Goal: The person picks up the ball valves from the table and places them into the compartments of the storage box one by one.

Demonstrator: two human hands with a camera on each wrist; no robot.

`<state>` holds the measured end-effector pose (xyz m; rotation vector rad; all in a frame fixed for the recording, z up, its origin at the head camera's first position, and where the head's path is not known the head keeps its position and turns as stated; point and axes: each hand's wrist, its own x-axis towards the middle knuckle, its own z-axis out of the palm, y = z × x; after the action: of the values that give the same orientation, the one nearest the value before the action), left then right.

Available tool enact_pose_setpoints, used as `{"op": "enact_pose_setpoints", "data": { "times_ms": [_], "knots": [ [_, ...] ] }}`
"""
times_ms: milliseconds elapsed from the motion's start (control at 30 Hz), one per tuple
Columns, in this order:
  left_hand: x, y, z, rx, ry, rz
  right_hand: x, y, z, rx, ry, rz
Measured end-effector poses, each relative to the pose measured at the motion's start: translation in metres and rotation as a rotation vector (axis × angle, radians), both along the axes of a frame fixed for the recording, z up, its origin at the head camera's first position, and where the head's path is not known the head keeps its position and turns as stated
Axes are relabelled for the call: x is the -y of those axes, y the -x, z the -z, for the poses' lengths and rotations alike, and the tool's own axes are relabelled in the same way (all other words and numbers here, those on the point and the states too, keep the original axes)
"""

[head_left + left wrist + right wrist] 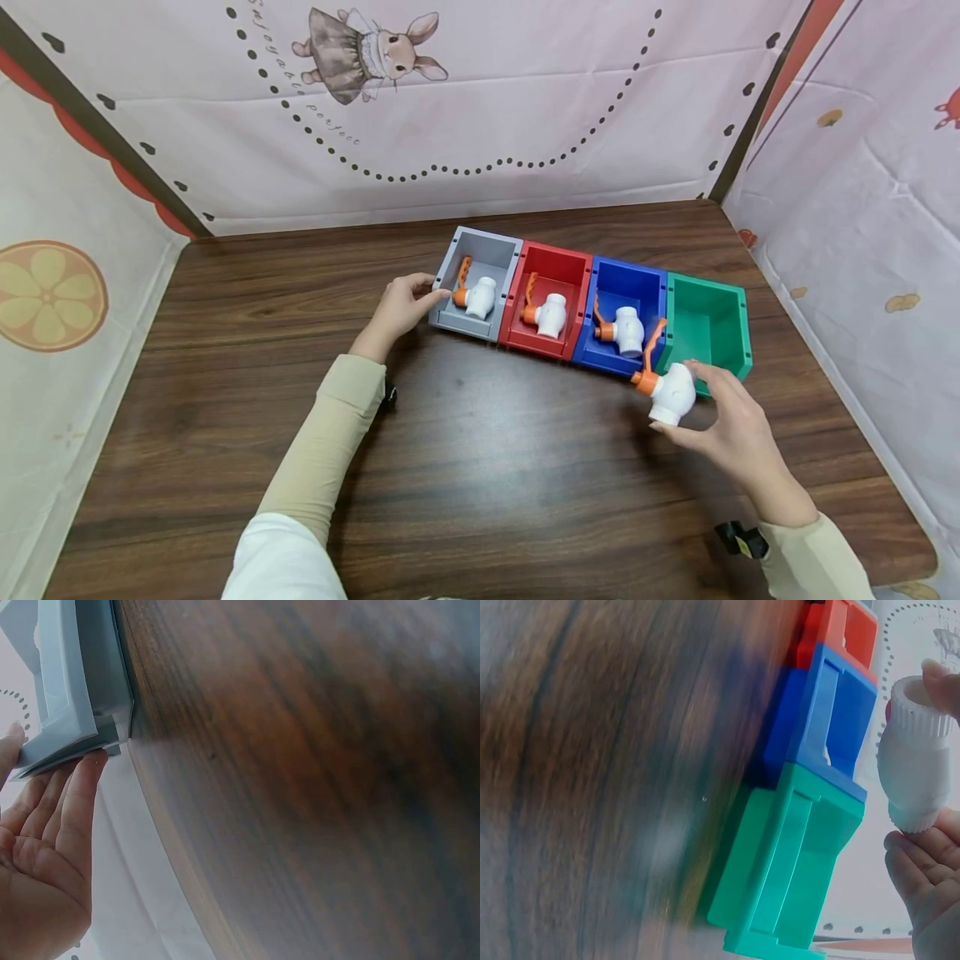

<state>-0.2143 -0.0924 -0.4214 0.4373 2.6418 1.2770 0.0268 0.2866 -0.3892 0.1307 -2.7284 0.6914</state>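
Note:
My right hand [738, 429] pinches a white plastic ball valve [674, 395] with an orange lever by its two ends, thumb on one end and fingers on the other. The valve is held up at the front of the green bin [707, 321], overlapping its near left corner in the head view. The right wrist view shows the valve's white body [916, 761] between thumb and fingers. My left hand [399, 310] grips the side wall of the grey bin [467, 325], thumb at the rim and fingers along the outside [71, 817].
Grey, red [557, 262], blue [628, 275] and green bins stand joined in a slanting row on the wooden table [480, 467]. One similar valve lies in each of the grey [481, 297], red [551, 316] and blue [628, 332] bins. Printed cloth [525, 100] hangs behind and at both sides.

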Motion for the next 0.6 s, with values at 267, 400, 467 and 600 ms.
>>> {"op": "enact_pose_setpoints", "data": {
  "times_ms": [267, 400, 467, 600],
  "knots": [
    [0.000, 0.000, 0.001, 0.006, -0.017, -0.002, -0.007, 0.003, 0.002, -0.048, -0.015, -0.003],
    [0.000, 0.000, 0.002, 0.012, -0.024, -0.004, -0.011, 0.003, -0.001, -0.052, -0.018, 0.008],
    [0.000, 0.000, 0.001, 0.012, -0.021, -0.003, -0.013, 0.004, -0.002, -0.046, -0.013, 0.017],
    [0.000, 0.000, 0.001, 0.008, -0.019, 0.000, -0.018, 0.006, -0.004, -0.029, -0.002, 0.036]
  ]
}}
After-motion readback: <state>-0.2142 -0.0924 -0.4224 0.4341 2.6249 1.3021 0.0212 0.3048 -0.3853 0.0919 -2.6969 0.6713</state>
